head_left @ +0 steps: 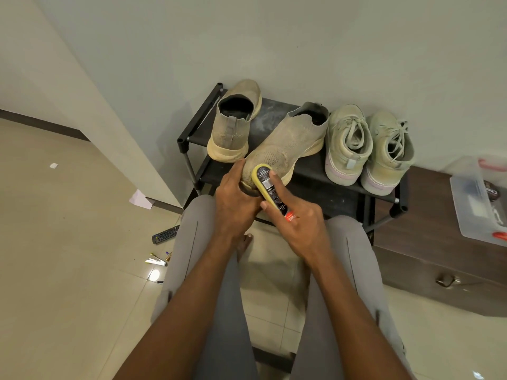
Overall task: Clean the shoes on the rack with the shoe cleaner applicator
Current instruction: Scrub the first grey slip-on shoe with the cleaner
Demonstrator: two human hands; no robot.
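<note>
The left hand (pixel 233 200) curls round the toe of a tan knit shoe (pixel 285 145), its fingertips hidden under the sole. The shoe lies tilted across the black rack (pixel 343 198), heel toward the wall. The right hand (pixel 297 226) holds the shoe cleaner applicator (pixel 270 187), forefinger stretched along its label, thumb against its near side; the remaining fingers are hidden behind the bottle. Its yellow end touches the toe just beyond the forefinger; the sponge face cannot be seen. Farther beyond stands the matching shoe (pixel 233 124), and right of the fingers a laced pair (pixel 370 149). A clear box (pixel 480 198) is cut off at the frame's right edge.
</note>
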